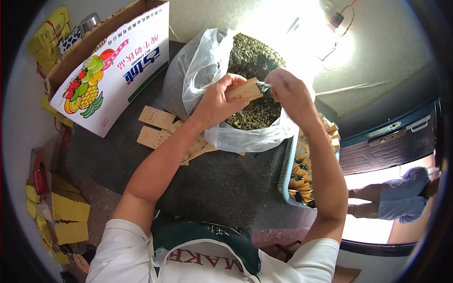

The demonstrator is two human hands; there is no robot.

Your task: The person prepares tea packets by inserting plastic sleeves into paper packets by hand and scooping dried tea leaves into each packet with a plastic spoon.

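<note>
My left hand [221, 100] is wrapped round a small brown kraft paper packet [244, 91], its opening turned to the right. At that opening, the fingers of my right hand [289, 90] are pinched together. A small pale, shiny thing shows between them and the packet; its kind is hard to make out. Both hands are above a large clear plastic bag [200, 61] with its mouth open, full of dried green leaves [255, 54]. Flat brown packets [153, 137] lie in a loose pile on the dark table [226, 188], left of the bag.
A blue plastic basket [286, 181] holding many brown packets [302, 179] stands under my right forearm. A printed cardboard box [113, 70] is at the back left. Yellow packaging [71, 212] lies low on the left. Another person's legs [368, 200] show at the doorway on the right.
</note>
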